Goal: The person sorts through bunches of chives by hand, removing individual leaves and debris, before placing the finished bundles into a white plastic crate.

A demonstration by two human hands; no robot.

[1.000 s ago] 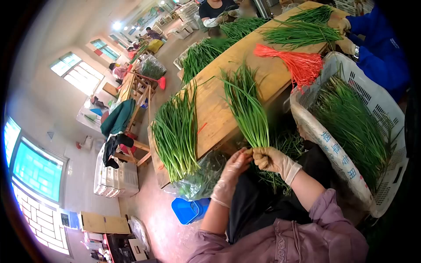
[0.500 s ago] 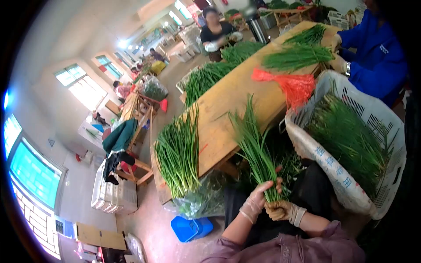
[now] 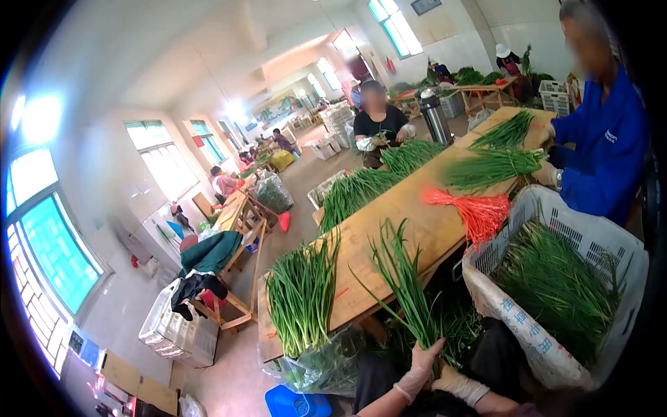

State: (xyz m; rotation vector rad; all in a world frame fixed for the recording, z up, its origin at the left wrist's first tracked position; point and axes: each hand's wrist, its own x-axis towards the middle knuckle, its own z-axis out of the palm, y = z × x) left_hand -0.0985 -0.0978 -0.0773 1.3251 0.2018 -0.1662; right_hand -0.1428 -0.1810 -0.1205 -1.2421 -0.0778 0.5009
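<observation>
A loose bunch of green chives (image 3: 406,285) stands upright over my lap, its leaf tips fanning out over the table edge. Gloved, my left hand (image 3: 422,365) is wrapped round the stems low down. My right hand (image 3: 457,384), also gloved, is closed at the lower end of the same bunch, just right of and below the left; its fingertips are partly hidden. To the left, a thick row of chives (image 3: 302,295) lies on the wooden table (image 3: 379,240), pale stem ends toward me. Red plastic ties (image 3: 476,212) hang over the table's right edge.
A white plastic crate (image 3: 490,274) of chives stands at my right. Beyond it, a person in blue (image 3: 604,149) handles chives. Another person (image 3: 379,121) sits across the table near a steel flask (image 3: 435,118). A blue bin (image 3: 295,403) and clear plastic bag (image 3: 323,372) are low left.
My view has tipped upward, so the hands and table sit lower in the picture. The bunch stays in both hands, and its leaves stand more upright and spread apart.
</observation>
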